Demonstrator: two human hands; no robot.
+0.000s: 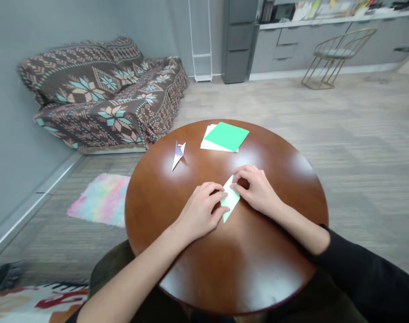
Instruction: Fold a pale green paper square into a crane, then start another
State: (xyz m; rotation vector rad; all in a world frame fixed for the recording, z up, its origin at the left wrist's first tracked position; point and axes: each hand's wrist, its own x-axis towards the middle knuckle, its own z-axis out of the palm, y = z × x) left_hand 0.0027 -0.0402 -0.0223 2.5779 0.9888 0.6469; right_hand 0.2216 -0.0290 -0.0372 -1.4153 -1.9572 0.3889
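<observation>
Left hand [204, 206]: thumb and fingers are spread, not closed on anything; the fingertips rest on the left edge of the folded paper [230, 204]. The folded paper is pale green, narrow and pointed at its lower end. It lies on the table [150, 197], directly between the two hands and in contact with both. Right hand [256, 188]: thumb and index finger are bent together and pinch the upper right edge of the folded paper. The fingers of both hands cover parts of its edges.

Surrounding items, left to right: a multicoloured rug [102, 199] lies on the floor beside the table. A sofa [100, 89] with a patterned cover stands beyond it. A white and purple folded figure [178, 156] rests on the table, beyond the left hand and apart from it. White sheets [209, 143], with a green sheet [228, 136] on top, lie near the table's far edge, beyond the folded paper. A metal-framed chair [335, 53] stands at far right, before grey cabinets [297, 47].
</observation>
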